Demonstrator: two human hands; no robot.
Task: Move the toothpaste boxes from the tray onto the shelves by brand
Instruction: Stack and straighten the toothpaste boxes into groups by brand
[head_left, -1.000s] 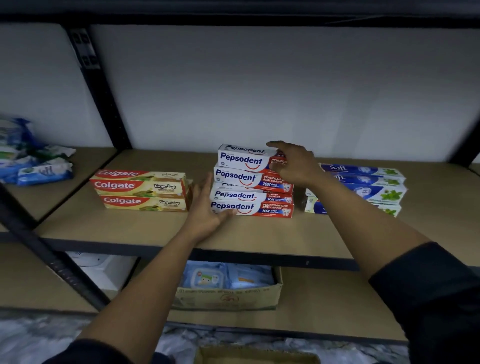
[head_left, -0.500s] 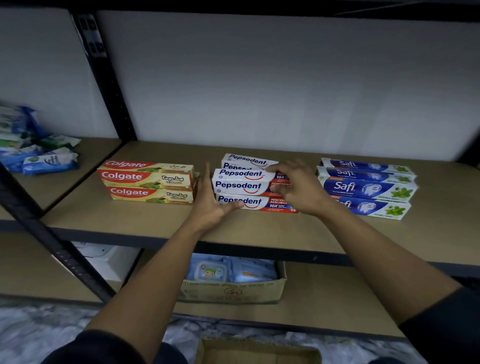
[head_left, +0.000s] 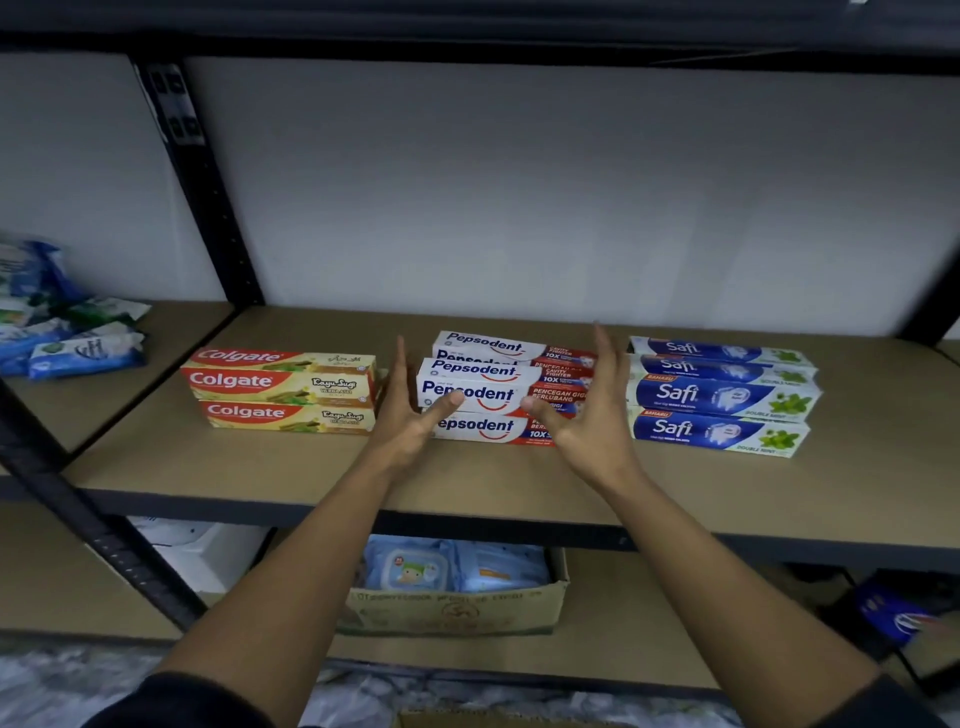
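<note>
On the shelf (head_left: 260, 467), the Pepsodent stack (head_left: 483, 387) now shows more of its front, the right hand (head_left: 587, 415) having slid to its 3 o'clock. The Colgate stack (head_left: 285, 389) lies at 9 o'clock, the Safi stack (head_left: 722, 400) beyond 3. Both hands, the left hand (head_left: 410, 415) included, flank it with fingers straight and holding nothing. Squaring-up seems done, so next comes fetching boxes from the unseen tray.

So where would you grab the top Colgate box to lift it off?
Probably mid-length, thumb on the front face, fingers over the top, coming from the front: the top Colgate box lies flat, long side facing out, nothing resting on it.
</note>
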